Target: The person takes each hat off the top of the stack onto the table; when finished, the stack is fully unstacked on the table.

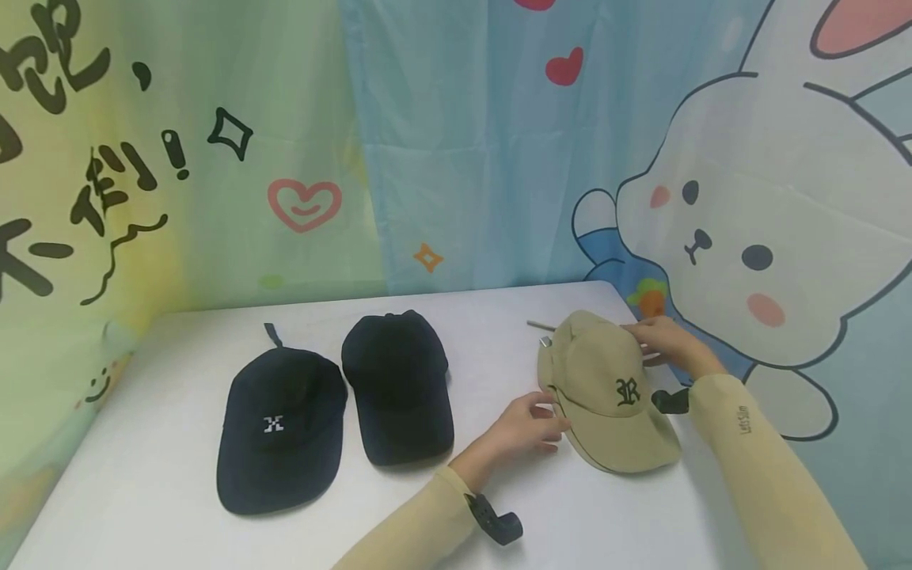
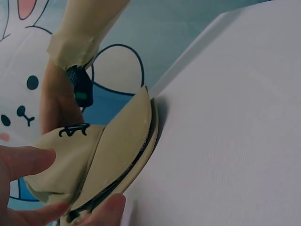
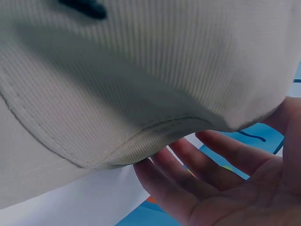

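Tan cloth makes up the cap that both of my hands are at, over on the right side of the white surface. It has a dark fancy letter on its front, and its brim points toward me and a bit to the right. A thin strap and a shiny little buckle poke out on its left. My right hand grips the far right side of the cap, and in the right wrist view the fingers go up behind its edge, so their tips are hidden. My left hand is at the left edge of the cap, near where the brim starts. Its fingers are loose and spread, a little bent, with tips against the edge. Two more caps lie on the left part of the surface. The black cap is nearer to the tan one, and the dark blue cap is just beside it on the left, with a small white mark on its front and a strap end sticking out at the back. Behind everything hangs a bright cloth with hearts and a big white rabbit on it.
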The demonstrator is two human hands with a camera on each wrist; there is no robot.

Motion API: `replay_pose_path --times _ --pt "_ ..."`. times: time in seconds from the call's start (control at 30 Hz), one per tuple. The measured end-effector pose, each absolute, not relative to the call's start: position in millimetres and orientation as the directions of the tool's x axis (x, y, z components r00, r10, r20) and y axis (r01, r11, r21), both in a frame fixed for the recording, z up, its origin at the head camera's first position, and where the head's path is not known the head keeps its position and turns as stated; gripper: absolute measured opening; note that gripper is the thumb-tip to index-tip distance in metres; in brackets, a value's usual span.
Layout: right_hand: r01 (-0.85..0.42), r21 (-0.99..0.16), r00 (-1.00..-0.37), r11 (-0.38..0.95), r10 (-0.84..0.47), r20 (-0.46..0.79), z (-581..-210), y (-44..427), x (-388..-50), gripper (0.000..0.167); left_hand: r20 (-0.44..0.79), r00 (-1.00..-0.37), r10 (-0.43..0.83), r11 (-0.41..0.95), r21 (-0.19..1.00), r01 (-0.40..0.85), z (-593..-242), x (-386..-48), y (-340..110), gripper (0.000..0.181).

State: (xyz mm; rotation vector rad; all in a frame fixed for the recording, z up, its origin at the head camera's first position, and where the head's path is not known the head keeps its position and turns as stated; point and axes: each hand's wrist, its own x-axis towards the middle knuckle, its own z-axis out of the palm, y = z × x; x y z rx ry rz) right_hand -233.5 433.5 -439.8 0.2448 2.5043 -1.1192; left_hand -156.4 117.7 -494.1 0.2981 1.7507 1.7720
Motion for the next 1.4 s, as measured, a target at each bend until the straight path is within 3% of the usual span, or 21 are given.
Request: replay_pose_path --times 0.33,0.77,1.03,1.4 --pt "0.310 -0.663 -0.910 0.681 0.012 -0.414 -438.7 428.9 -231.8 0.080 -0.258 -0.733 0.630 0.017 0.947 -0.320 -492.2 -153.1 124.4 0.055" --pt "0.311 -0.643 -0.914 0.700 0.035 -0.405 -444.3 428.7 -232.6 0.081 -0.265 -0.732 0.628 -0.027 0.932 -0.361 -496.5 -154.9 129.5 0.055" --pt "0.300 -0.666 -0.921 0.683 0.026 -0.388 -444.2 428.8 -229.7 0.077 -0.311 -0.696 0.647 -0.161 0.836 -0.524 -502.9 -157.5 130.0 0.050" --pt "0.309 -0.666 -0.918 0.679 0.031 -0.395 -444.2 429.7 -230.9 0.076 -0.311 -0.705 0.638 -0.229 0.797 -0.559 -505.4 -158.1 133.5 0.048"
